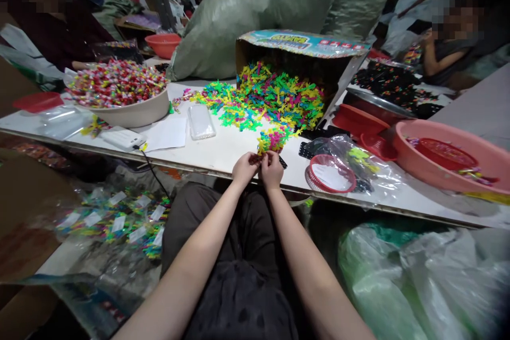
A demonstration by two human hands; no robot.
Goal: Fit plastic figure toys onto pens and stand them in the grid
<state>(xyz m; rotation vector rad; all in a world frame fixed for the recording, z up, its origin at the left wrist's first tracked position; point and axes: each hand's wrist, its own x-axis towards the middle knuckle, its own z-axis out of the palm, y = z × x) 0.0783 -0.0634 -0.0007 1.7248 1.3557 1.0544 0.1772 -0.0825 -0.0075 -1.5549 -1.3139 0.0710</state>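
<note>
My left hand (245, 168) and my right hand (272, 170) meet at the table's front edge, fingers closed in a pinch. Both grip the near end of a bunch of small colourful plastic toys (273, 138), yellow, green, blue and pink. Whether a clear bag encloses the bunch I cannot tell. Just beyond, a printed cardboard box (305, 45) lies on its side, and a heap of the same toys (279, 90) spills from its mouth onto the white table (227, 154). To the left lies a stack of clear plastic bags (201, 121).
A white basin (137, 112) heaped with wrapped pieces stands left, near a white power bank (123, 138). On the right are a red basket (331, 174), red scoops (360, 119) and a pink basin (458, 170). Filled bags (119, 218) lie low at left. Two people sit across the table.
</note>
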